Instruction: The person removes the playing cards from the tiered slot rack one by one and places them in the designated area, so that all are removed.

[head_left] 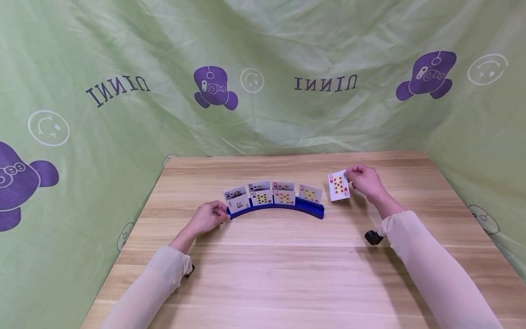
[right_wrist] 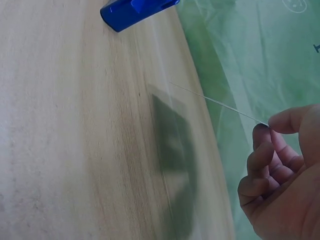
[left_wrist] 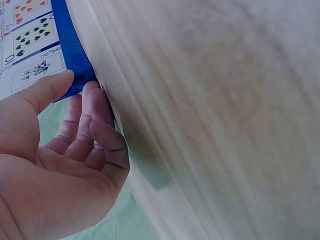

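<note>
A curved blue card holder (head_left: 314, 210) stands on the table with playing cards upright in two rows. In front are a joker (head_left: 239, 205), a black ten (head_left: 261, 198) and a seven of hearts (head_left: 284, 198). Behind them show a queen, a king and a red eight, and a red-suited card (head_left: 310, 193) leans alone toward the right end. My left hand (head_left: 207, 217) pinches the holder's left end, thumb on top beside the joker. Off the holder's right end, my right hand (head_left: 367, 184) pinches a nine of hearts (head_left: 339, 186) by its upper right edge, face toward me; the right wrist view shows this card edge-on.
The wood-grain table (head_left: 263, 274) reaches back to a green curtain (head_left: 267, 128) with purple figures, which hangs around the back and sides. A black strap-like piece (head_left: 373, 237) hangs below the right sleeve.
</note>
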`<state>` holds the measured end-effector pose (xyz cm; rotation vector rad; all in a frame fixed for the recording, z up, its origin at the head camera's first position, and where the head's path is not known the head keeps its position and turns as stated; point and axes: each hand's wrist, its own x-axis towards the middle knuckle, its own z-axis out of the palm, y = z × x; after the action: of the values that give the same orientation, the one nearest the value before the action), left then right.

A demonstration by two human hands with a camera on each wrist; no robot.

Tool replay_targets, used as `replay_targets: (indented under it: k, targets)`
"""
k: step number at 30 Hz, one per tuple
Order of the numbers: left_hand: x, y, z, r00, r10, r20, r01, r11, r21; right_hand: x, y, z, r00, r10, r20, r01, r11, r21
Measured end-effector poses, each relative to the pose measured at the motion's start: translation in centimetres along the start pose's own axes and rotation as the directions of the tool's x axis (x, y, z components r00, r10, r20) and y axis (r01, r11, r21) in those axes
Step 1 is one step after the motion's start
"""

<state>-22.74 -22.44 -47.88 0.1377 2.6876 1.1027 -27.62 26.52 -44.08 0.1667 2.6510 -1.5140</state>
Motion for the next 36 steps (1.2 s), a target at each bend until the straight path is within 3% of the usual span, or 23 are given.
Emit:
replay_targets:
  k: [11,25,36]
  targets:
    - [0.1,0.1,0.0,1.0,0.01,-0.01,-0.01,1.0,0.008,1.9,0.9,0.5,1.0,0.026,0.016,-0.024,0.99,-0.143]
    - [0.1,0.1,0.1,1.0,0.013,-0.017,-0.013,1.0,0.016,2.3,1.2,0.5,0.999,0.045,0.021,-0.035,0.936,-0.349]
    - [0.1,0.0,0.1,1.0,0.008,-0.02,-0.008,1.0,0.02,2.4,2.0,0.3,0.998,0.054,0.016,-0.045,0.932,-0.359]
